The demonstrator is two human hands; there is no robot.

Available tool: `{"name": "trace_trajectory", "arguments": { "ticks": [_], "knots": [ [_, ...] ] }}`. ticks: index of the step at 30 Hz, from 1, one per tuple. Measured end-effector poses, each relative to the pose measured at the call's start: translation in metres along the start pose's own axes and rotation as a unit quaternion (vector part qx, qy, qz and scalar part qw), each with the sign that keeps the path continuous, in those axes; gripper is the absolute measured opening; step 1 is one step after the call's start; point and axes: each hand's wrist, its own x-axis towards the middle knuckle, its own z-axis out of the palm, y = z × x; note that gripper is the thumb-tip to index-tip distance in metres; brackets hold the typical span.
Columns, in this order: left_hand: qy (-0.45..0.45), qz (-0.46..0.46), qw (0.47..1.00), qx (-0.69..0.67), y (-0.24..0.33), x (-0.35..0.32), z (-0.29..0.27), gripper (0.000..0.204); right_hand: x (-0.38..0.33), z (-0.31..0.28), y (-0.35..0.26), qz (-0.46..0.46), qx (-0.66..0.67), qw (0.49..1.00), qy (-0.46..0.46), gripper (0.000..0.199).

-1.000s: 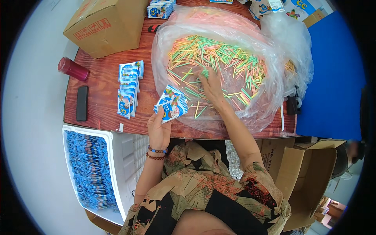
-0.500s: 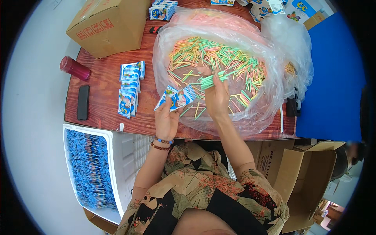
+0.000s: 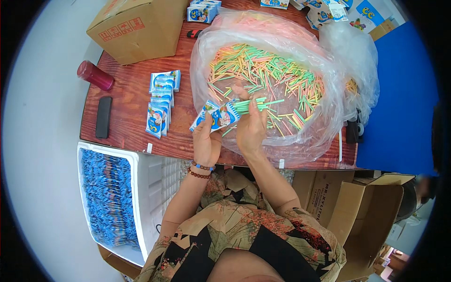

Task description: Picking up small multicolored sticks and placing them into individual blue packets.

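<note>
Above the counter [image 3: 127, 127] edge, left hand [image 3: 206, 141] pinched a blue packet [image 3: 217, 117] open while right hand [image 3: 251, 127] fingers gripped green sticks [image 3: 251, 104]; keeping the bundle aligned with its mouth probably helped insertion

The person is wearing a short-sleeved top patterned in tan, black and rust-red patches with leaf-like shapes. Both forearms are showing bare below the sleeves. Two beaded bracelets are circling the wrist of the left hand [image 3: 207, 143]: one with blue beads, one of dark red-brown beads.
</note>
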Motion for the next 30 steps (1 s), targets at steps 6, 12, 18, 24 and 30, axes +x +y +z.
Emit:
{"name": "trace_trajectory", "arguments": {
  "ticks": [6,12,18,24,30],
  "knots": [
    [-0.006,0.008,1.0,0.008,-0.003,0.001,-0.001,0.035,-0.004,0.0,0.007,0.016,-0.131,0.991,-0.006,0.018],
    [-0.024,-0.003,0.999,-0.025,-0.009,0.009,-0.009,0.035,0.004,-0.006,0.003,0.034,-0.064,0.997,-0.036,0.02],
    [-0.069,-0.042,0.988,-0.134,-0.011,0.011,-0.018,0.035,0.013,-0.009,-0.003,0.011,-0.094,0.994,-0.061,0.028],
    [-0.082,-0.036,0.975,-0.202,-0.004,0.018,-0.019,0.036,0.01,-0.012,-0.023,-0.026,-0.394,0.908,-0.141,0.031],
    [-0.077,0.008,0.983,-0.167,0.004,0.028,-0.015,0.033,0.009,-0.014,-0.006,-0.111,-0.525,0.832,-0.143,0.024]
  ]
}}
